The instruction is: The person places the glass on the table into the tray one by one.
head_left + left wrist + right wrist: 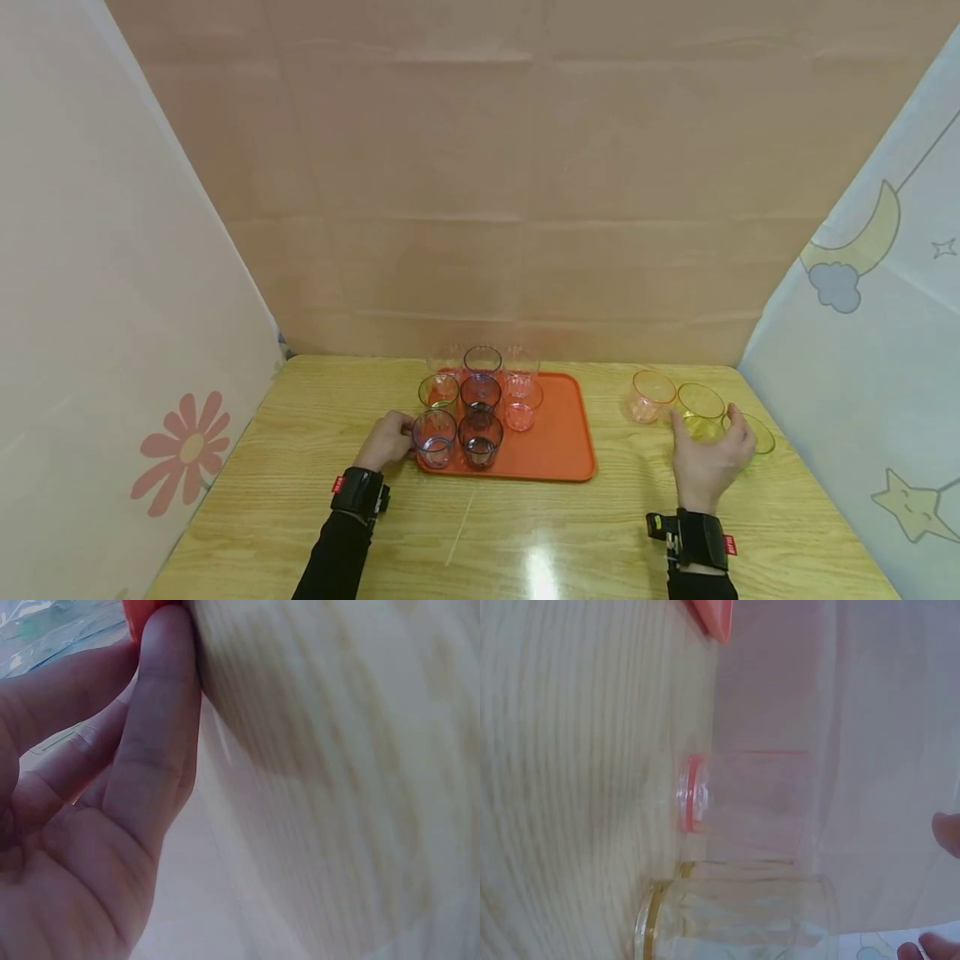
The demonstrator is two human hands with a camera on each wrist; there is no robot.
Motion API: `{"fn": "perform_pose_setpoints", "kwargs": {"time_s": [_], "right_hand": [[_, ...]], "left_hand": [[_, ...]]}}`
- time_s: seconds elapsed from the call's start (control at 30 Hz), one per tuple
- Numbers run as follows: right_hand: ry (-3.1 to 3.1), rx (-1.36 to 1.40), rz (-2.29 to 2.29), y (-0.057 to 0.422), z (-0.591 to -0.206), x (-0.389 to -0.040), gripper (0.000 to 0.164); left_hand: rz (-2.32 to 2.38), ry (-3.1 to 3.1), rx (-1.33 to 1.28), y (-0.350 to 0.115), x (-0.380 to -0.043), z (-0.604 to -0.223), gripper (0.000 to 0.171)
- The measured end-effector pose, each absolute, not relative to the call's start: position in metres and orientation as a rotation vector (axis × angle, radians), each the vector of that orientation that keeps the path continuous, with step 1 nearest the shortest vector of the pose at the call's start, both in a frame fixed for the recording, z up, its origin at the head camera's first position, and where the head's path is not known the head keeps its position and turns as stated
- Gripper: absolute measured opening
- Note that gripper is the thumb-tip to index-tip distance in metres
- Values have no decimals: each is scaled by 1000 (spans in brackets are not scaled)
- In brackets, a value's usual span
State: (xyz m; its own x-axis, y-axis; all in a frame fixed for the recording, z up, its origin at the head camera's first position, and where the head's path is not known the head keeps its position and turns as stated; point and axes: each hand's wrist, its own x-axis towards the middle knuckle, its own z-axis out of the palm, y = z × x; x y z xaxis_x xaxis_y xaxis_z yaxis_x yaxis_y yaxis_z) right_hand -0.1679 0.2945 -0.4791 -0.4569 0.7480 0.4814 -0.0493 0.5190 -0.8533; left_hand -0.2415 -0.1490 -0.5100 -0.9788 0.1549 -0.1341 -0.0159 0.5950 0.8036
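Observation:
At the left front of the orange tray (562,429), my left hand (390,439) pinches the tray's edge, and an orange bit of it shows at the fingertips in the left wrist view. Several tinted glasses stand in rows on the tray's left part, among them a bluish glass (435,454) close to that hand and a dark glass (481,450) beside it. My right hand (708,467) reaches over a yellow glass (702,429), thumb and fingers spread apart. In the right wrist view its fingertips show beyond the rims of the upright glasses.
A pinkish-orange glass (645,407) stands left of the yellow one, and a greenish-yellow glass (762,437) to its right, partly behind my hand. A brown paper backdrop (525,208) rises behind the wooden table (525,533), with printed white sheets at both sides.

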Motion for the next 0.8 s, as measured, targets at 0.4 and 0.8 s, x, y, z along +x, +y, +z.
{"fn": "perform_pose_setpoints", "kwargs": {"time_s": [0.4,0.8], "right_hand": [[-2012,-861,1060,311,-491,-162,95],[-2123,-908,1022,310,-500,-162,91]], "left_hand": [[1316,2642,113,-148,-243,-507,17],[1319,2639,133,-151,-241,-508,17]]}}
